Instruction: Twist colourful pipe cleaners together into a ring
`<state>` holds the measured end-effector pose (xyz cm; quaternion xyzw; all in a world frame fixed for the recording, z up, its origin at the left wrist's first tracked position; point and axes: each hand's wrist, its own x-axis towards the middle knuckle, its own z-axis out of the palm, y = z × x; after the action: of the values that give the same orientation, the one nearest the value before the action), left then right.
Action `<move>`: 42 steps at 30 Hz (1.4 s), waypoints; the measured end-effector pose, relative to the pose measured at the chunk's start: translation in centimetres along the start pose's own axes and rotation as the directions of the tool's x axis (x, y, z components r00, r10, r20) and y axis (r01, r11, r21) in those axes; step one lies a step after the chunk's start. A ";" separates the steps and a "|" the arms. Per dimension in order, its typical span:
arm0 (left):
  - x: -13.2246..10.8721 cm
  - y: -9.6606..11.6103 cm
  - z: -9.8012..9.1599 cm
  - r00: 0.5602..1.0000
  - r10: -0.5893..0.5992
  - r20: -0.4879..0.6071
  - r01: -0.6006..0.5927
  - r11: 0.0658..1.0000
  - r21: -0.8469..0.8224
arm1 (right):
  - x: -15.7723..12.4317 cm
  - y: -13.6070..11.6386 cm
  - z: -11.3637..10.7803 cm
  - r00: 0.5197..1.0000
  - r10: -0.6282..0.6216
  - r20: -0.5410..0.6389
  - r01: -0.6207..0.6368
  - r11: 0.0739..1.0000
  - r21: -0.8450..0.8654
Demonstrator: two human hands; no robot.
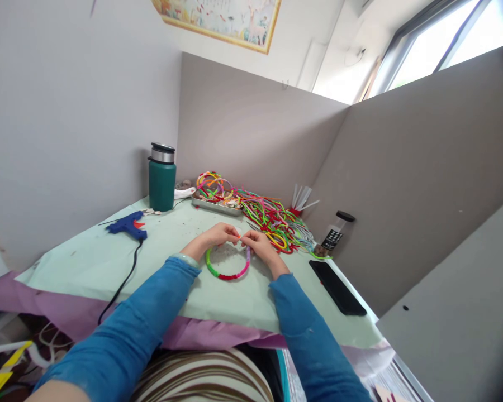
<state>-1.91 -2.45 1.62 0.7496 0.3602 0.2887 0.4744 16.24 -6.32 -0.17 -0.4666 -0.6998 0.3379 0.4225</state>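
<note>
Both hands meet over the middle of the table at the far side of a ring of coloured fuzzy pipe cleaner (230,277), with green, red, pink and lilac stretches showing. My left hand (218,234) pinches the ring's upper left part, its fingertips closed near a small orange bit. From the other side, my right hand (257,243) grips the ring's upper right part between thumb and fingers. The fingertips nearly touch, and they hide the stretch of ring between them. The lower curve hangs toward me, over or on the pale cloth; I cannot tell which.
Behind my hands lies a heap of coloured pipe cleaners (272,218) beside a metal tray (218,206). A blue glue gun (128,224) with a black cord and a green bottle (162,184) are left. A black phone (337,287) and a clear jar (334,234) are right.
</note>
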 end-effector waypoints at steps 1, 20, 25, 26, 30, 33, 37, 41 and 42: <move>0.1 -0.1 0.0 1.000 0.000 -0.010 0.000 1.000 -0.004 | 0.0 0.0 0.0 1.000 -0.001 -0.003 0.001 1.000 0.011; 0.0 0.2 -0.1 0.998 -0.028 0.053 0.034 0.993 -0.114 | 0.3 0.3 0.0 1.000 -0.008 -0.029 0.009 0.999 0.038; 0.2 -0.2 0.0 0.999 -0.039 0.024 0.040 0.996 -0.080 | 0.3 0.0 0.2 0.997 -0.064 -0.038 0.064 0.998 0.006; 0.3 -0.3 0.1 0.999 -0.040 0.024 0.041 0.996 -0.080 | 0.3 -0.1 0.2 0.997 -0.069 -0.040 0.069 0.998 -0.004; 0.2 -0.3 0.2 0.997 -0.055 0.046 0.059 0.994 -0.089 | 0.3 -0.2 0.4 0.996 -0.063 -0.058 0.060 0.997 -0.045; 0.1 -0.2 0.3 0.996 -0.047 0.076 0.054 0.994 -0.095 | 0.3 0.0 0.5 0.997 -0.052 -0.061 0.049 0.998 -0.047; -0.1 0.1 0.5 0.994 -0.083 0.068 0.092 0.987 -0.131 | 0.3 0.2 0.4 0.996 -0.075 -0.041 0.074 0.996 -0.042; 0.0 -0.1 0.3 0.989 -0.103 0.110 0.115 0.987 -0.110 | 0.4 0.3 0.4 0.995 -0.087 -0.043 0.084 0.995 -0.063; 0.1 -0.3 0.2 0.985 -0.098 0.141 0.111 0.990 -0.089 | 0.4 0.4 0.4 0.995 -0.086 -0.046 0.083 0.994 -0.071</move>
<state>-1.79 -2.42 1.29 0.7237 0.3515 0.2286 0.5482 15.93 -5.81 -0.52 -0.4590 -0.7196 0.2838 0.4370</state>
